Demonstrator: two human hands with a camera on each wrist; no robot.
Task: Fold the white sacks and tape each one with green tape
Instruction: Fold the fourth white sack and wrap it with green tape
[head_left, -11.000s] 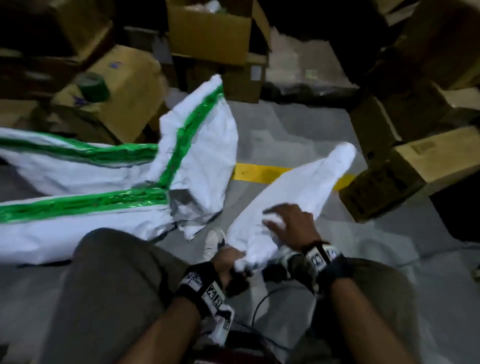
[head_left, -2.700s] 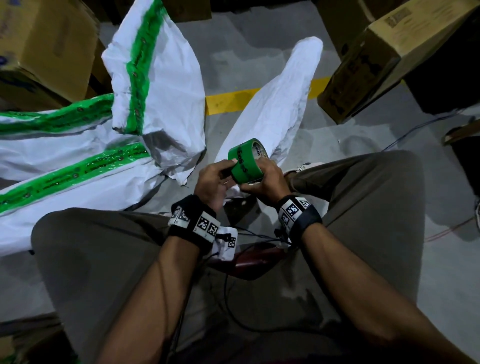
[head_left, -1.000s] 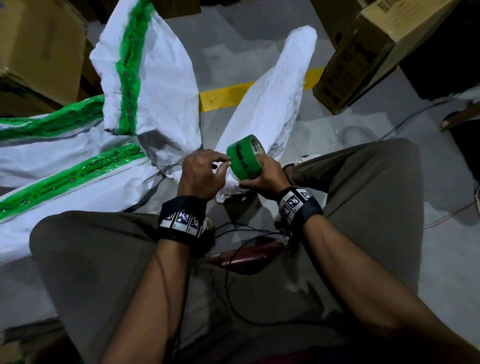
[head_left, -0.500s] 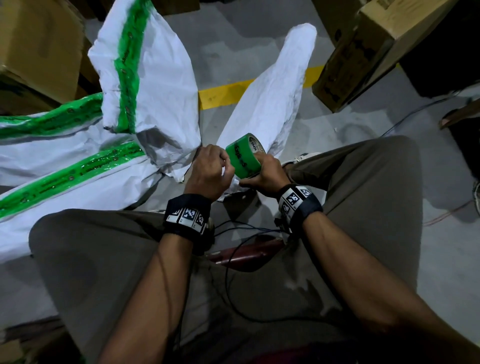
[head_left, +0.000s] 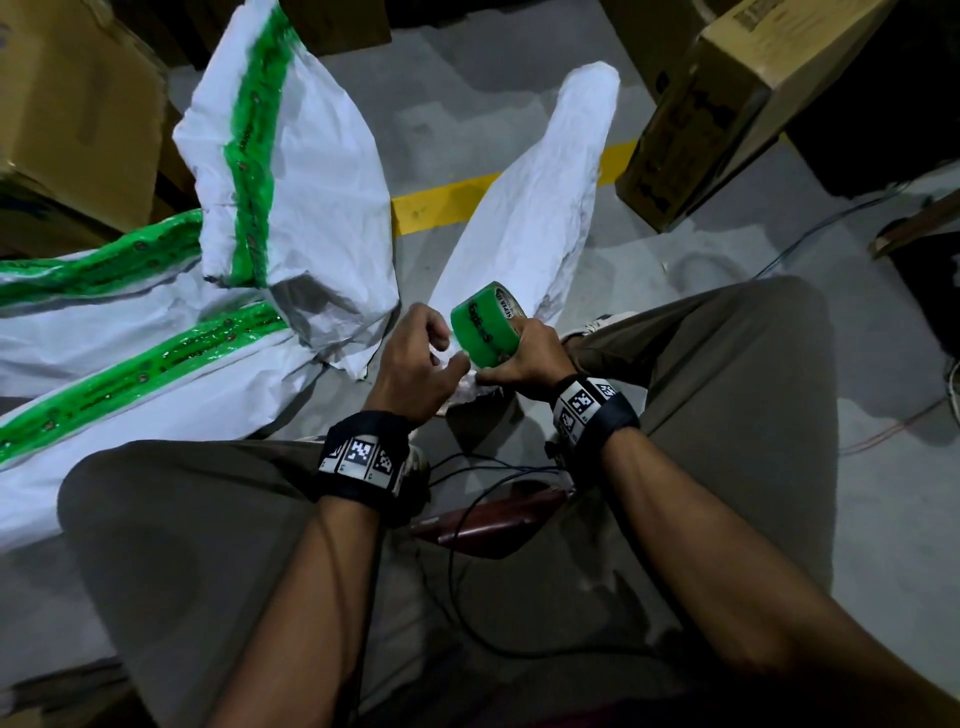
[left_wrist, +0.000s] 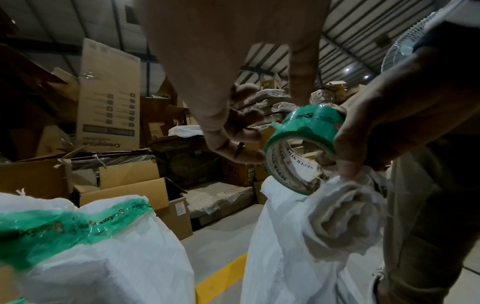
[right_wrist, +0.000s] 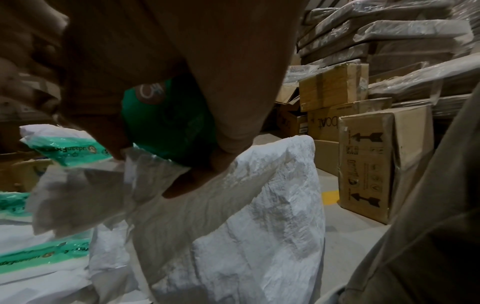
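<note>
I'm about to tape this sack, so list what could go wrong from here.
1. The right hand holds both the green tape roll and the rolled end of the white sack; that grip may slip and the sack unroll.
2. The left hand is picking at the roll; the tape end may tear or stick to itself.

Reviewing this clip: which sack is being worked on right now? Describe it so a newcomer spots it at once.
Start at the yellow floor line. The rolled white sack lies across it, running to the right hand, which pins its bunched end while holding the green tape roll. Unlike the taped sacks to its left, it has no green strip.
</note>
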